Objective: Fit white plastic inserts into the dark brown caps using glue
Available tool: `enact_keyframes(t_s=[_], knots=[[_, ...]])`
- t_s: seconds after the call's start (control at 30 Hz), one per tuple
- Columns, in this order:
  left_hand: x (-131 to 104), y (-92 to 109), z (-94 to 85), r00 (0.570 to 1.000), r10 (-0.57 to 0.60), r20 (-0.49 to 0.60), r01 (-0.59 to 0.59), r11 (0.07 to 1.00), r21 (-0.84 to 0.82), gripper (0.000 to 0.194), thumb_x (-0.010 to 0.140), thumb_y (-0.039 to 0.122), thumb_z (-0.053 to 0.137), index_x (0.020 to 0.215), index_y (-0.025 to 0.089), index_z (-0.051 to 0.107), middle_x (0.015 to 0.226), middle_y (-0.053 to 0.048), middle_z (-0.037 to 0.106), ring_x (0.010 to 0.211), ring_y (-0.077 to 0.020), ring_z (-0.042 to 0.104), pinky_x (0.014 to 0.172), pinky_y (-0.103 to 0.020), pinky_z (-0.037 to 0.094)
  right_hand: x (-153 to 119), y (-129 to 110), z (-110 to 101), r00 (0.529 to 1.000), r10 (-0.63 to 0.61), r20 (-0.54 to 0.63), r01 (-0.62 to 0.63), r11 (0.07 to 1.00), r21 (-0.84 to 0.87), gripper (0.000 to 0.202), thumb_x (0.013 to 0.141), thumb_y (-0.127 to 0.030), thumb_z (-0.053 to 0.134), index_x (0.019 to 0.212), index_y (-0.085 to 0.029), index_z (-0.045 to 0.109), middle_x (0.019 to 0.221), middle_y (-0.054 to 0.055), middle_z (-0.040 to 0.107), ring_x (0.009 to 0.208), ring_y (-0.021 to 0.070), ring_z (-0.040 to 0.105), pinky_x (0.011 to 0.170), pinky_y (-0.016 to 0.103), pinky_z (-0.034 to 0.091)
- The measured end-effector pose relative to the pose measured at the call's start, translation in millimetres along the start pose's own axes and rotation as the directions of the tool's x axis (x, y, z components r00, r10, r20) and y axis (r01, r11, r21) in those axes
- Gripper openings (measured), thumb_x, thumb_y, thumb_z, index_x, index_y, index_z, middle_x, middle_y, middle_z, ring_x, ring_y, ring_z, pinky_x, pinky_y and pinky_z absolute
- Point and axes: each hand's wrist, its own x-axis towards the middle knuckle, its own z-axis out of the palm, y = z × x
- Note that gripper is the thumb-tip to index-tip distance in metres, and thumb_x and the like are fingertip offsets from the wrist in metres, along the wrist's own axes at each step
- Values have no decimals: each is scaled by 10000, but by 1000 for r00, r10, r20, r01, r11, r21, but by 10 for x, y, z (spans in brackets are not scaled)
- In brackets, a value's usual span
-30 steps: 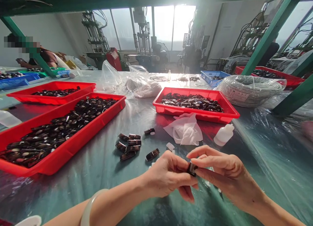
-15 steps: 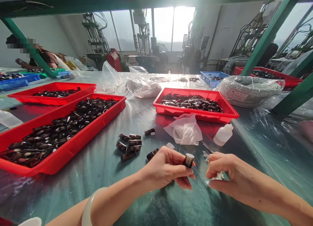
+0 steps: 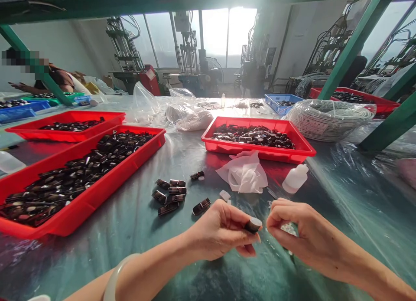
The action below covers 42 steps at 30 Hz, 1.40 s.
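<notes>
My left hand (image 3: 216,231) pinches a small dark, shiny plastic part with a pale round end (image 3: 254,223), which is tilted toward the right. Close by on the right, my right hand (image 3: 302,236) has its thumb and fingertips pressed together, a small gap from the part; whatever they may hold is too small to make out. White scraps (image 3: 288,228) show behind the right hand's fingers. Several similar dark parts (image 3: 177,191) lie in a loose group beyond my left forearm, and one more dark part (image 3: 201,206) sits nearer my left hand.
Red trays (image 3: 97,194) (image 3: 260,155) full of dark parts stand left and ahead. A crumpled white cloth (image 3: 245,175) and a small white bottle (image 3: 295,178) lie before my hands. A wrapped cable coil (image 3: 328,121) sits at right. Green frame bars (image 3: 357,45) cross the view. A person sits far left.
My right hand has come left toward the part, its fingertips closing together. The part in my left hand has tipped over so its pale end faces right, and sits slightly lower.
</notes>
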Motion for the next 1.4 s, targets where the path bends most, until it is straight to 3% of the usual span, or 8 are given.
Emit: enact_keyframes(t_s=[0.1,0.23,0.33,0.43,0.63,0.9,1.13,1.4], knots=[[-3,-29,4,1000,18,22,-18,1000,2,134,641,210,676,705,92,666,629,-11,569,564,-105,578,559,-218,501,23,-37,-51,992,117,44,-125,938,324,172,802,-275,492,668,-185,554,633,-25,491,601,110,400,550,244,310],[-9,-13,41,1000,19,15,-20,999,46,112,636,200,659,671,98,632,607,5,531,539,-86,550,554,-201,482,27,-46,-48,985,107,136,-172,687,706,193,771,-347,569,675,-180,554,597,-46,460,569,89,347,530,233,263],[-9,19,76,1000,20,10,-21,994,106,98,639,191,635,636,100,600,565,16,500,521,-81,526,554,-200,473,26,-81,-1,980,104,169,-199,529,825,174,723,-325,636,665,-175,569,608,-45,485,595,86,366,569,223,275],[0,37,93,999,36,-12,-34,986,161,116,646,190,610,587,107,556,523,27,465,505,-84,514,549,-205,468,36,-128,40,973,119,195,-229,465,855,177,699,-318,664,653,-171,576,583,-49,483,578,78,353,556,210,266],[5,6,78,997,77,-5,-74,972,221,110,675,184,560,590,116,542,533,33,436,511,-91,525,549,-208,468,56,-160,71,965,183,189,-253,459,852,209,670,-335,690,648,-158,581,561,-50,473,559,72,329,527,198,262],[-11,13,55,995,102,13,-102,958,269,123,674,139,510,688,94,624,656,-22,576,551,-107,545,582,-227,480,75,-145,140,959,218,179,-253,386,887,191,695,-342,668,708,-160,610,600,-32,511,573,79,415,556,206,337],[-8,-25,68,995,96,-1,-92,955,281,151,702,224,548,632,104,606,601,-15,552,546,-118,547,574,-231,485,69,-124,171,948,234,215,-280,294,914,181,663,-310,709,737,-148,681,571,-16,562,534,65,437,530,193,345],[-25,-18,46,988,152,26,-151,924,350,170,722,184,526,694,114,679,617,-8,580,535,-110,551,558,-212,494,75,-102,210,952,221,213,-272,281,920,154,679,-282,700,743,-143,687,566,-19,574,536,57,440,539,186,343]])
